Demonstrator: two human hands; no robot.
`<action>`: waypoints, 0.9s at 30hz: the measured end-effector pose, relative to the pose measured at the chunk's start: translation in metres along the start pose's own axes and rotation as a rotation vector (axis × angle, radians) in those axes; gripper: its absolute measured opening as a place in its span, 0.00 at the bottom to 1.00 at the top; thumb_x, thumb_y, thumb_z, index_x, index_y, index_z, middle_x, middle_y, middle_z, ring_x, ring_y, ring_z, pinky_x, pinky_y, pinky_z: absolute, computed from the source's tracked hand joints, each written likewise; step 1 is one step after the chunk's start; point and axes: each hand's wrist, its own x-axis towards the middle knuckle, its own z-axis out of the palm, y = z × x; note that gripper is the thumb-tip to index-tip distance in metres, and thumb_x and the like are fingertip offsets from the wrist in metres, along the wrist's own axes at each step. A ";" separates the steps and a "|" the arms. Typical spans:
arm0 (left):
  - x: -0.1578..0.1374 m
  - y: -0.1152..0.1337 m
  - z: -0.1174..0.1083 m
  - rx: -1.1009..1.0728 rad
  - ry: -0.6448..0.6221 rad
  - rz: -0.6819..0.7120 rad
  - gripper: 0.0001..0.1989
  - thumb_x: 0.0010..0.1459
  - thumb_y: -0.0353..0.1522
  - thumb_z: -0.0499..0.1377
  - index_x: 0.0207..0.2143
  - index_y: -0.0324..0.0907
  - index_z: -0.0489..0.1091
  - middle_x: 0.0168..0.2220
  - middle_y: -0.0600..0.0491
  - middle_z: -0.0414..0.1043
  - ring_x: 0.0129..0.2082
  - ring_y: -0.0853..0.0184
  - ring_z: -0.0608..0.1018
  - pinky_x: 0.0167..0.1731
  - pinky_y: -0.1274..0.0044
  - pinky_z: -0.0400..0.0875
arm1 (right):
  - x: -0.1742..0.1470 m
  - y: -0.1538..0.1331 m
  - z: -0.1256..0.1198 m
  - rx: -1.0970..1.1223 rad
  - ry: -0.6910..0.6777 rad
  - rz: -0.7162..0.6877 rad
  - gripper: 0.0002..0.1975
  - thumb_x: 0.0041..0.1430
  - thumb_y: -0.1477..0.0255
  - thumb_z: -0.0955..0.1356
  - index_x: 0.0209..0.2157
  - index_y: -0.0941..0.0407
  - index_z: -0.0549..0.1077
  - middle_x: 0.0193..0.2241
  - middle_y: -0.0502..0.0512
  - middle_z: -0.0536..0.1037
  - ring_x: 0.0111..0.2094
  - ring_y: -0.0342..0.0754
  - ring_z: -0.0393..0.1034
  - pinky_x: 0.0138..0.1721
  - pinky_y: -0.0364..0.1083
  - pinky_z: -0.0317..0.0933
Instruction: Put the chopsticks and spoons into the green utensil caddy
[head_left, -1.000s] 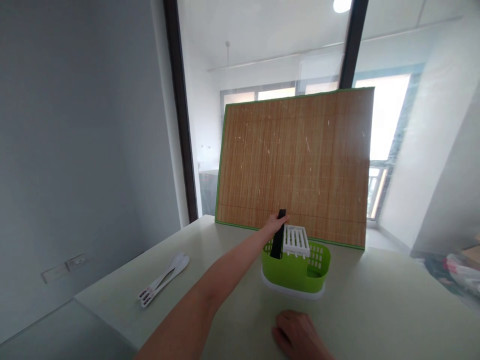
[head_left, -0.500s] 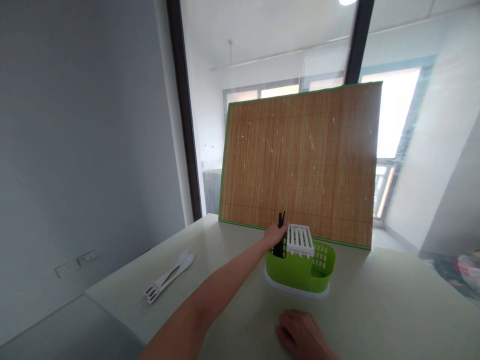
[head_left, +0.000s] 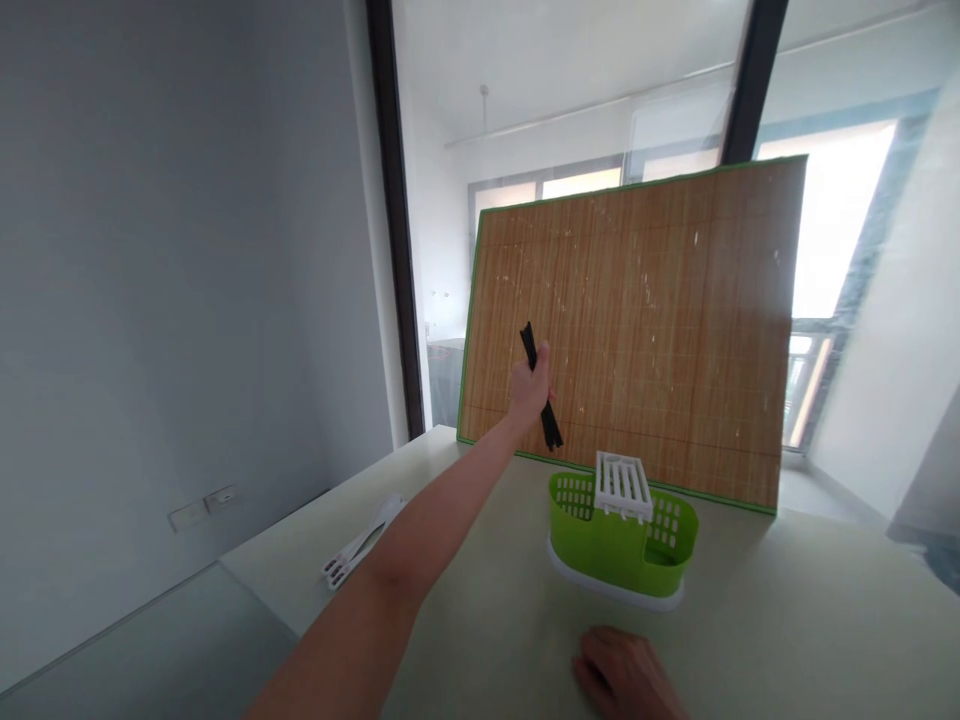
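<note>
- Black chopsticks (head_left: 551,427): left hand (head_left: 530,388) grips the tilted bundle mid-length; firm pressure should stop slipping.
- Keep tips clear of the green basket (head_left: 600,548).
- Right hand (head_left: 624,672) rests loosely fisted.

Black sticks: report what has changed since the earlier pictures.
The left hand has lifted the black sticks out of the green basket, up and to the left, keeping hold of them. The right hand still rests on the table; the basket and white utensils stay put.
</note>
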 end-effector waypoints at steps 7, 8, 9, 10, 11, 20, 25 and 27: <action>0.012 -0.049 -0.113 0.904 -0.102 -0.163 0.31 0.57 0.54 0.40 0.30 0.38 0.70 0.30 0.45 0.73 0.34 0.60 0.75 0.29 0.76 0.64 | -0.004 -0.001 -0.001 -0.003 0.039 -0.040 0.10 0.61 0.71 0.60 0.25 0.54 0.63 0.24 0.48 0.71 0.25 0.43 0.66 0.26 0.42 0.48; 0.004 -0.064 -0.130 0.955 -0.115 -0.229 0.31 0.57 0.53 0.41 0.31 0.38 0.71 0.32 0.44 0.73 0.35 0.58 0.75 0.30 0.75 0.64 | -0.004 -0.001 -0.002 -0.010 0.037 -0.041 0.10 0.61 0.71 0.60 0.25 0.54 0.63 0.23 0.48 0.71 0.25 0.43 0.66 0.26 0.42 0.49; -0.004 -0.080 -0.148 0.991 -0.118 -0.289 0.30 0.57 0.53 0.43 0.32 0.38 0.71 0.33 0.42 0.73 0.36 0.55 0.75 0.30 0.74 0.65 | -0.004 -0.001 -0.002 -0.019 0.031 -0.042 0.10 0.61 0.71 0.60 0.25 0.54 0.63 0.23 0.48 0.71 0.25 0.43 0.67 0.26 0.42 0.49; -0.014 -0.094 -0.167 1.027 -0.120 -0.347 0.30 0.56 0.52 0.44 0.32 0.37 0.72 0.35 0.40 0.73 0.38 0.53 0.75 0.31 0.72 0.65 | -0.004 -0.001 -0.001 -0.030 0.024 -0.040 0.10 0.61 0.71 0.60 0.25 0.54 0.63 0.23 0.48 0.71 0.25 0.43 0.67 0.26 0.42 0.49; -0.024 -0.107 -0.184 1.062 -0.122 -0.402 0.29 0.56 0.52 0.45 0.33 0.37 0.72 0.36 0.39 0.73 0.39 0.52 0.75 0.32 0.71 0.66 | -0.003 -0.001 -0.001 -0.041 0.015 -0.040 0.10 0.61 0.71 0.60 0.25 0.54 0.64 0.23 0.49 0.72 0.25 0.43 0.67 0.26 0.42 0.49; -0.089 -0.178 -0.294 1.262 -0.107 -0.726 0.27 0.56 0.47 0.45 0.38 0.36 0.72 0.41 0.36 0.73 0.43 0.48 0.74 0.36 0.67 0.67 | -0.002 0.000 0.000 -0.063 0.028 -0.046 0.11 0.62 0.71 0.59 0.25 0.54 0.63 0.23 0.49 0.72 0.24 0.43 0.67 0.26 0.42 0.50; -0.105 -0.206 -0.306 1.277 -0.155 -0.783 0.27 0.56 0.47 0.44 0.40 0.35 0.71 0.42 0.36 0.72 0.43 0.49 0.74 0.35 0.68 0.67 | -0.004 -0.003 -0.002 -0.068 0.055 -0.031 0.11 0.62 0.70 0.59 0.25 0.54 0.63 0.23 0.48 0.71 0.24 0.43 0.67 0.26 0.42 0.49; -0.108 -0.215 -0.306 1.273 -0.173 -0.779 0.28 0.56 0.47 0.44 0.41 0.35 0.71 0.42 0.37 0.73 0.43 0.50 0.74 0.34 0.69 0.67 | -0.004 -0.004 -0.003 -0.082 0.044 -0.024 0.11 0.62 0.71 0.59 0.25 0.54 0.63 0.23 0.48 0.71 0.24 0.44 0.67 0.26 0.42 0.49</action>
